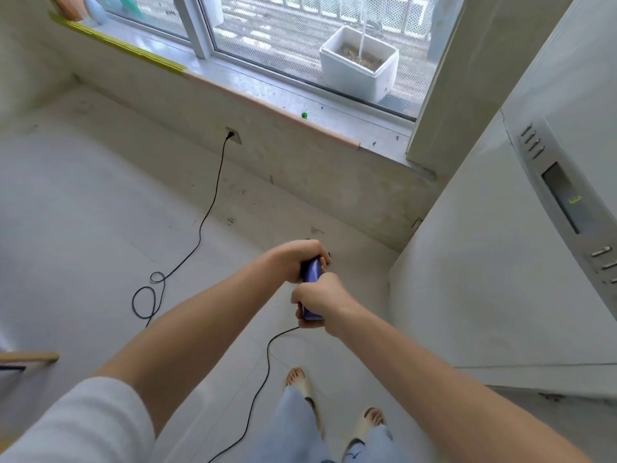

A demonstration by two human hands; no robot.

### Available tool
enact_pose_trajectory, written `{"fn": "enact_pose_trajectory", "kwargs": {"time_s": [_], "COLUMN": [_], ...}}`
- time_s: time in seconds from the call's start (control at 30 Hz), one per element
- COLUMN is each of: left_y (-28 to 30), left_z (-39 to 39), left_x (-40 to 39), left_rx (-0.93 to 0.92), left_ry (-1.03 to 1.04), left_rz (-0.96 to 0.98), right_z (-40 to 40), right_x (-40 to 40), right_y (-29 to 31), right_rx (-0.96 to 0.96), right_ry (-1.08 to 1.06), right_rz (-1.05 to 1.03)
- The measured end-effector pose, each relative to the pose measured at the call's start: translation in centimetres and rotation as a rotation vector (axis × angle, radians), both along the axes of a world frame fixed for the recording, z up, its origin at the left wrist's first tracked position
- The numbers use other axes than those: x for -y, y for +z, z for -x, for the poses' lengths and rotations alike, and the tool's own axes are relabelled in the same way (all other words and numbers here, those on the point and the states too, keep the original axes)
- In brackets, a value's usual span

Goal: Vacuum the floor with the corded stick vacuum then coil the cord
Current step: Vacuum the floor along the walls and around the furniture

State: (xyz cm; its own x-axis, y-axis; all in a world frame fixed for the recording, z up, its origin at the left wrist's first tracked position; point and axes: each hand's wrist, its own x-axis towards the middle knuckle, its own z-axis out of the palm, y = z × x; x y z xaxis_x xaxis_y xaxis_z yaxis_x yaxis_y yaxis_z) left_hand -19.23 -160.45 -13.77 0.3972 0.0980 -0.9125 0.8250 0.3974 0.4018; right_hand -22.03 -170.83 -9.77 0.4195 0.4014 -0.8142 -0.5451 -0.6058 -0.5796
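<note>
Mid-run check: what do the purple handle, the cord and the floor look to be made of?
Purple handle: probably smooth molded plastic, with a slight sheen; both hands' grip covers most of it. Cord: thin, matte black, likely rubber or PVC-jacketed; it bends and loops freely. Floor: pale large tiles, probably ceramic or stone, with faint joint lines and a dull finish.

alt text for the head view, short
Both hands, left hand ahead of right hand, grip a purple vacuum handle above a pale floor. Its black cord loops across the floor to a wall socket under a window; a white appliance stands right.
</note>
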Motion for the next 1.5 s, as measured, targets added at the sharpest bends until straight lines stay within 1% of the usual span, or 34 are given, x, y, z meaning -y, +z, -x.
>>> {"fn": "enact_pose_trajectory", "kwargs": {"time_s": [0.2,0.33,0.53,0.67,0.83,0.97,1.13,1.27,1.4,1.5], "left_y": [-1.8,-3.5,-5.9,-5.7,-4.2,-4.6,-6.8,-7.1,-6.5,-5.9], "left_z": [-1.9,-3.1,-3.4,-3.6,-4.8,-5.8,-7.0,-7.4,-7.2,-6.9], "left_x": [-2.3,-3.8,-5.0,-4.1,-3.2,-3.2,-4.4,-5.4,-5.6,-4.9], "left_rx": [-0.001,0.040,0.071,0.086,0.109,0.097,0.078,0.059,0.045,0.067], "left_ry": [0.054,0.110,0.113,0.144,0.164,0.200,0.200,0.161,0.139,0.178], "left_rz": [-0.038,-0.079,-0.070,-0.036,0.026,0.039,-0.004,-0.064,-0.043,-0.013], "right_z": [-1.9,-3.0,-3.2,-3.7,-5.8,-6.7,-7.4,-7.9,-7.6,-7.5], "right_x": [-2.2,-3.8,-4.8,-3.7,-2.4,-2.4,-3.5,-4.6,-4.6,-3.7], "right_y": [-2.3,-4.3,-6.1,-5.6,-3.3,-3.6,-5.6,-6.6,-5.8,-4.3], "right_rx": [-0.028,0.002,0.007,0.032,0.072,0.074,0.063,0.041,0.030,0.028], "right_ry": [-0.052,-0.005,0.034,0.057,0.108,0.123,0.143,0.143,0.137,0.132], "right_rz": [-0.026,-0.019,0.006,0.078,0.121,0.135,0.107,0.073,0.078,0.107]}}
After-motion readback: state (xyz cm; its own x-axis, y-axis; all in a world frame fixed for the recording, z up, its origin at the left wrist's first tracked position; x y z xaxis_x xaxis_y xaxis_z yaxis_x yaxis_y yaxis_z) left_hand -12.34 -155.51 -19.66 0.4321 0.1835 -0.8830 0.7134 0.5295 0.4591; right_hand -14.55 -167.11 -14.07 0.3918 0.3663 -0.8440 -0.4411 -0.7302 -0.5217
